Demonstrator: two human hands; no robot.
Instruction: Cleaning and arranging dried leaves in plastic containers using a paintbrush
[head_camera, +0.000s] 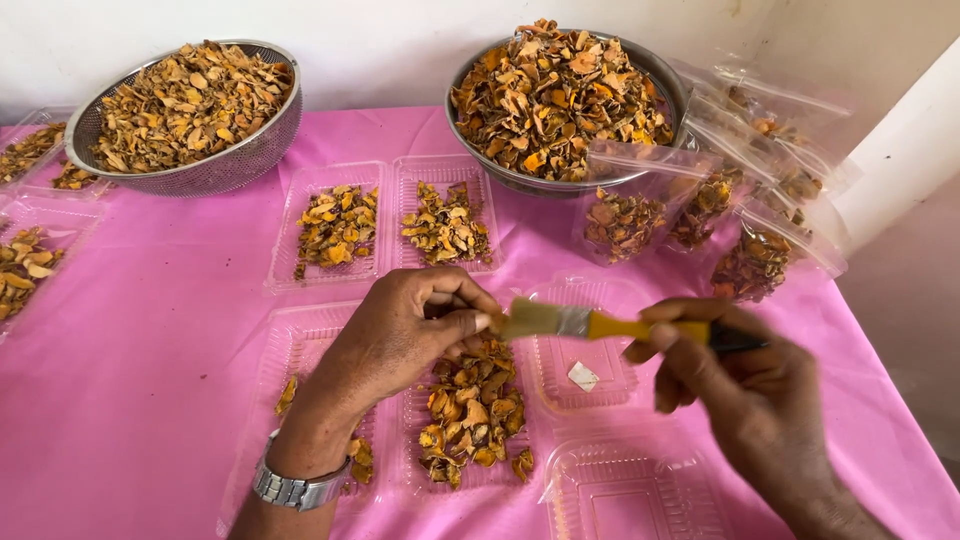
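My right hand (740, 385) grips the yellow-handled flat paintbrush (600, 323), long axis horizontal; bristles point left, pinched by my left hand (405, 335).

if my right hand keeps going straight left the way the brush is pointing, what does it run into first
Most likely the left hand. The right hand holds a yellow-handled brush pointing left, and its bristles already sit at the left hand's fingertips, above a clear tray of dried orange slices. Whether bristles and fingers touch is unclear.
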